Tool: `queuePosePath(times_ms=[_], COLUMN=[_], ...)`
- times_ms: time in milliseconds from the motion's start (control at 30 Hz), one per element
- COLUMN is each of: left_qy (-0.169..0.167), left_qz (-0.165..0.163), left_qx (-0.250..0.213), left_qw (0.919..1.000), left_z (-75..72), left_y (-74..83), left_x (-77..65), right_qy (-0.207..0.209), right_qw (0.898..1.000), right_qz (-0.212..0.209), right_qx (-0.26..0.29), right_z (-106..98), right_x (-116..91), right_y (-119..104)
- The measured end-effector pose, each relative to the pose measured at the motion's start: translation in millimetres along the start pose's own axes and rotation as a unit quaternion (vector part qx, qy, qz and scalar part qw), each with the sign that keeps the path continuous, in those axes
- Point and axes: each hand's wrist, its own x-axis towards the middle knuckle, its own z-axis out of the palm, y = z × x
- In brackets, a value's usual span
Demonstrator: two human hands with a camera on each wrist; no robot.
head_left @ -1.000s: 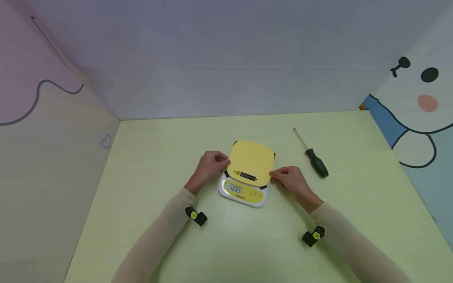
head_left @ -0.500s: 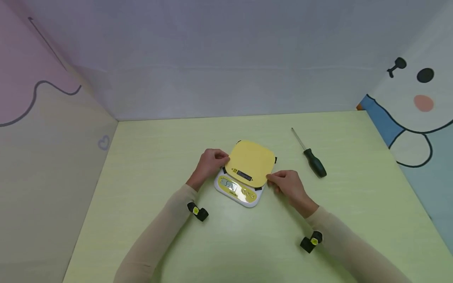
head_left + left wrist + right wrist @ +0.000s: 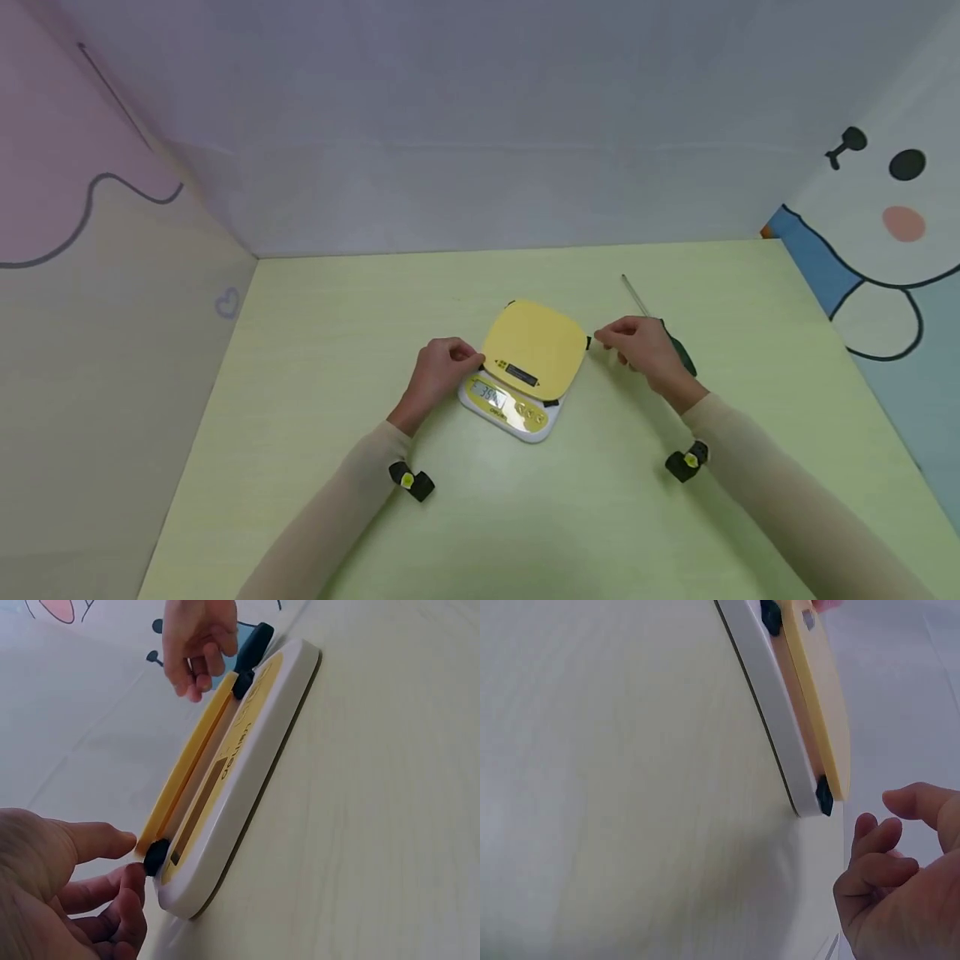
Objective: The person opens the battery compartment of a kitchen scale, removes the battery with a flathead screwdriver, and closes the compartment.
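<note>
The left hand [image 3: 441, 371] is at the front left corner of the scale, thumb straight and the other fingers bent; its thumb tip and a fingertip come up to a black corner piece [image 3: 155, 857], though I cannot tell whether they truly pinch it. The right hand [image 3: 643, 348] hangs just beside the right far corner, thumb and fingers apart and loosely bent, holding nothing (the right wrist view shows a gap between it and the scale). Between the two hands the scale [image 3: 527, 415] lies flat on the table [image 3: 360, 317], turned a little, its yellow plate [image 3: 534, 346] raised over a white base, with black pieces at the corners. The lit display [image 3: 487, 392] shows digits too small to read surely. Past the right hand, partly hidden by it, lies a screwdriver [image 3: 686, 358] with a dark green handle. Pale sleeves [image 3: 341, 500] carry black wrist cameras [image 3: 422, 486], and a painted wall [image 3: 900, 250] stands at the right.
</note>
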Motion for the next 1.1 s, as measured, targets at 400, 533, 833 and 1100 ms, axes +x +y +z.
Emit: queuePosePath(times_ms=[400,533,833,1100], left_qy=[0.032,0.038,0.047,0.062], left_qz=[0.011,0.014,0.004,-0.003], left_qx=[-0.014,-0.019,-0.007,-0.003], left_qw=[0.9993,0.999,0.9988,0.9981], left_z=[11.6,15.9,20.6,21.0], left_y=[-2.2,-0.8,3.4,4.5], left_x=[-16.1,-21.2,-23.9,-26.4], right_qy=[-0.045,-0.05,-0.054,-0.055], right_qw=[0.999,0.999,0.998,0.998], right_qz=[-0.004,-0.007,-0.011,-0.008], right_qx=[-0.005,-0.015,-0.016,-0.011], right_z=[-0.1,3.8,7.8,9.4], right_x=[29.2,32.8,36.5,35.1], right_y=[9.7,12.4,9.5,11.1])
